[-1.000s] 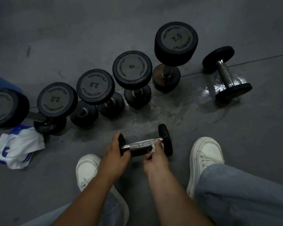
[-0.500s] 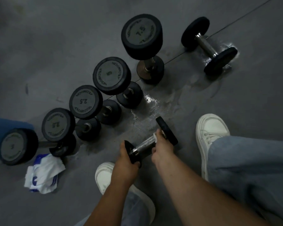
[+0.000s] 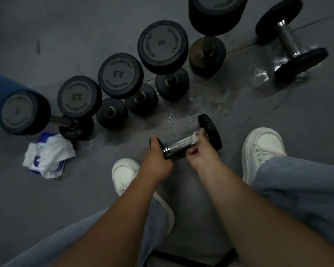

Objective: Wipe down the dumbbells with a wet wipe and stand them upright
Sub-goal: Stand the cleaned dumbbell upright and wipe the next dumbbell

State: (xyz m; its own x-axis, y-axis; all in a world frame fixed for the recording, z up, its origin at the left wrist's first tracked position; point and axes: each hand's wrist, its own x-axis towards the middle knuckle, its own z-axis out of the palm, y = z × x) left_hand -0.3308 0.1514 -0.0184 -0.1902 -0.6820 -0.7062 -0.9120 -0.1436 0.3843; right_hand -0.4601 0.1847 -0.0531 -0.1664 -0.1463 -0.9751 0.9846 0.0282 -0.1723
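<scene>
Grey gym floor [image 3: 46,199], wet patches mid-frame. Lower centre, left hand [image 3: 156,162] clamps the small dumbbell [image 3: 183,144]'s end; right hand [image 3: 201,153] pinches the wet wipe [image 3: 195,137] round its handle. Wiping step; next, tip it upright.

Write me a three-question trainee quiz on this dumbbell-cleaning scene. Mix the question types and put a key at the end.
1. True or false: the left hand grips one end of the small dumbbell.
2. What does the right hand press against the handle?
A. a sponge
B. a wet wipe
C. a brush
3. Fill in: the dumbbell at far right lies on its ____ on the wet floor.

Key: 1 true; 2 B; 3 side.
</scene>
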